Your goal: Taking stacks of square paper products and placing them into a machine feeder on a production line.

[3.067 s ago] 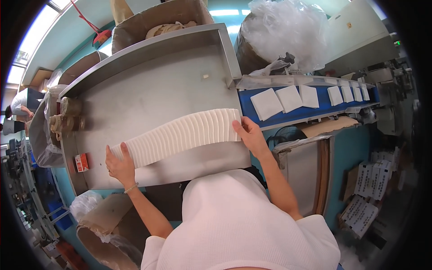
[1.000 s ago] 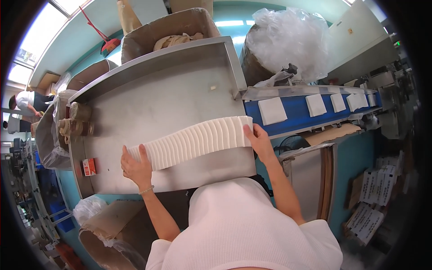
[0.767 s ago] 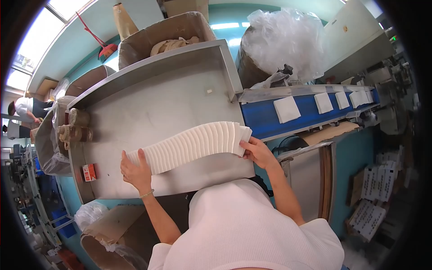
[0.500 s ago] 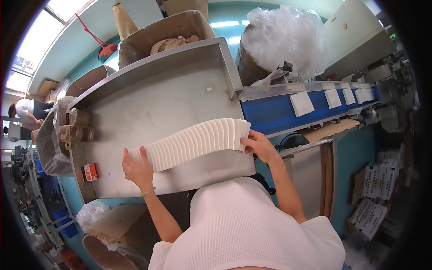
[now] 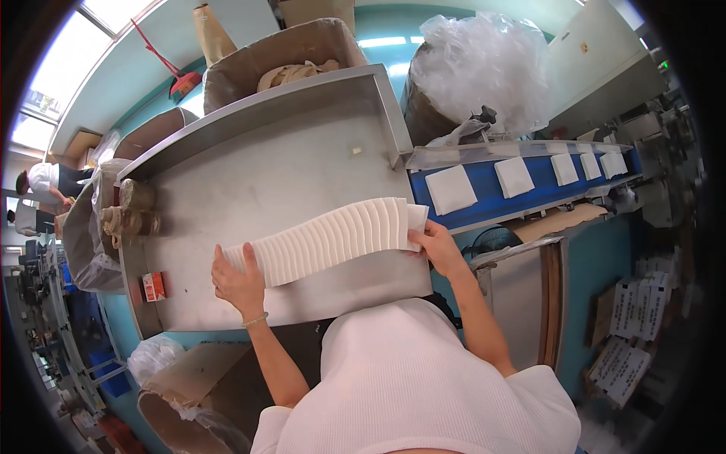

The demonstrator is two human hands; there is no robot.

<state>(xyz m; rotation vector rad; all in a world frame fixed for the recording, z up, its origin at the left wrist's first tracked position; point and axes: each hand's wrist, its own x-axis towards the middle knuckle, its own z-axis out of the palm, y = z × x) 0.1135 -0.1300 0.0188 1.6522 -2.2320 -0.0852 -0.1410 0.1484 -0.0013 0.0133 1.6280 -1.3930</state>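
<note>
White row (image 5: pixel 333 236): thin, matte, soft-looking pieces, overlapping in ribbed ridges, gently curved along the smooth metal table (image 5: pixel 227 178).
Left hand (image 5: pixel 239 281): thumb and fingers apart about the row's left end; whether they squeeze, cannot tell.
Right hand (image 5: pixel 441 246): fingers clamped on offset end pieces (image 5: pixel 417 215).
Row's ends: apparently being evened up; next move calls for light, level pressure.

"What surrounds the steel table (image 5: pixel 265 166)?"
"A cardboard box (image 5: pixel 240 66) behind its far edge, clear plastic (image 5: pixel 484 72) beyond its far right corner, a dark fan (image 5: pixel 495 240) to its right."
"And inside?"
"A red-and-white carton (image 5: pixel 153 287) by its left wall."
</note>
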